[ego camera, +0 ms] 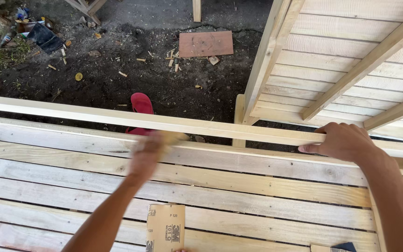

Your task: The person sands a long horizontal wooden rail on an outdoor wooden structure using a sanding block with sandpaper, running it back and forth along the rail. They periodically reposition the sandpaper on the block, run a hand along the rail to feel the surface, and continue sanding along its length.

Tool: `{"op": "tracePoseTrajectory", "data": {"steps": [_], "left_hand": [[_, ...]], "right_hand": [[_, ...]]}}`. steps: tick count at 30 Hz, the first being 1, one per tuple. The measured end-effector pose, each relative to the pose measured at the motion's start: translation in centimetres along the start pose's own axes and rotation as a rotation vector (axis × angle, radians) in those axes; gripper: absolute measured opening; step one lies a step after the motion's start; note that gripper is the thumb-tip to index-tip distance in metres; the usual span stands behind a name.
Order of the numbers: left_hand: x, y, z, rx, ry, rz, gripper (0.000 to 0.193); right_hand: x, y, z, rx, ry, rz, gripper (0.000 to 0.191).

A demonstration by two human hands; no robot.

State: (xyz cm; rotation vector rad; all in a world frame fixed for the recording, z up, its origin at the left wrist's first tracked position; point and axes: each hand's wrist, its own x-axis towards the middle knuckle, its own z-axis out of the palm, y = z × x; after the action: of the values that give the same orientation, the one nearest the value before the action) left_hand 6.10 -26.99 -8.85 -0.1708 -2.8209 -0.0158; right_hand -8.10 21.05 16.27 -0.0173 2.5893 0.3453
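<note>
Where the long pale batten runs across the far edge of the slatted bench, the left hand, blurred, seems curled round a tan sanding scrap. Light, stiff, dry-grained wood, it looks; the right hand clamps over it, fingers closed.

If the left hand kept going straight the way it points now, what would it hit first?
Most likely the long wooden strip lying across the planks: the blurred left hand points up-frame and seems to touch it already. Motion blur hides the exact contact.
</note>
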Motion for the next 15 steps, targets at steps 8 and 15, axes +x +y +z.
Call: {"op": "tracePoseTrajectory", "data": {"steps": [8,15], "left_hand": [[4.4,14.1,3.0,0.090,0.083,-0.074,0.066],[0.6,3.2,1.9,0.102,0.166,0.055,0.075]], "right_hand": [[0.3,0.4,0.4,0.035,0.063,-0.066,0.100],[-0.6,-0.6,-0.4,0.007,0.040,-0.002,0.101]]}}
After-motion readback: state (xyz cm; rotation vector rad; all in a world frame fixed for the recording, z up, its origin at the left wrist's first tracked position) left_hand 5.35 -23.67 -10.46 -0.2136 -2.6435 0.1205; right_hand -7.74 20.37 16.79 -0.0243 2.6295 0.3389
